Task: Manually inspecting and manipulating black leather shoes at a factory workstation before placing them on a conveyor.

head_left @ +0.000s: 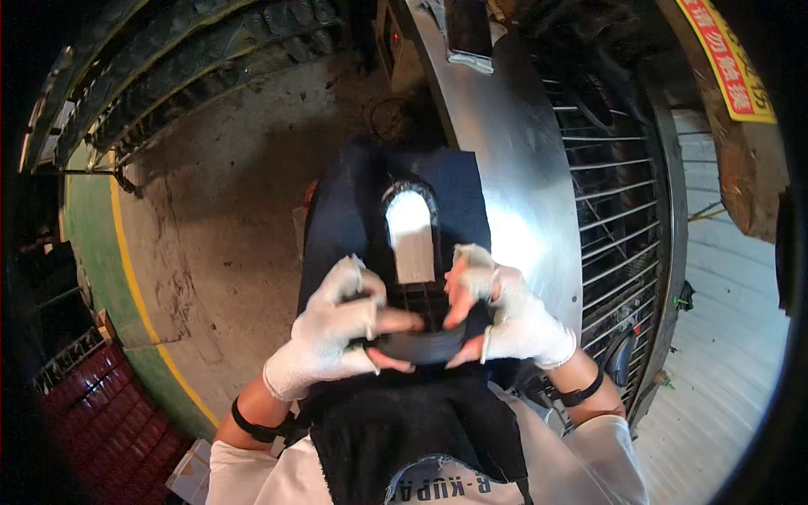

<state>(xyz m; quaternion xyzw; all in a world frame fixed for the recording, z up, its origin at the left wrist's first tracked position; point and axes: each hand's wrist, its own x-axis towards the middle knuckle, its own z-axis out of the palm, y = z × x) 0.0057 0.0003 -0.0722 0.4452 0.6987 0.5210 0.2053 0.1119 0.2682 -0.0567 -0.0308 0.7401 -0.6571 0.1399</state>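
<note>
A long black piece (421,345), shaped somewhat like a shoe, lies in front of me with its rounded end pointing away. A white, round-topped panel (412,240) shows inside its far part. My left hand (337,324), in a white glove with bare fingertips, is closed on the near left rim, thumb below and fingers over the top. At the near right rim my right hand (518,316), gloved alike, pinches the same piece. The fingers are slightly blurred. Dark blue cloth (459,198) lies beneath the piece.
To the right runs a shiny metal tabletop (497,151), with a dark phone-like object (470,34) at its far end. Beyond it stands a metal-barred rack (614,194). Racks of dark items (227,50) are at far left; dark red stacked items (109,404) at lower left.
</note>
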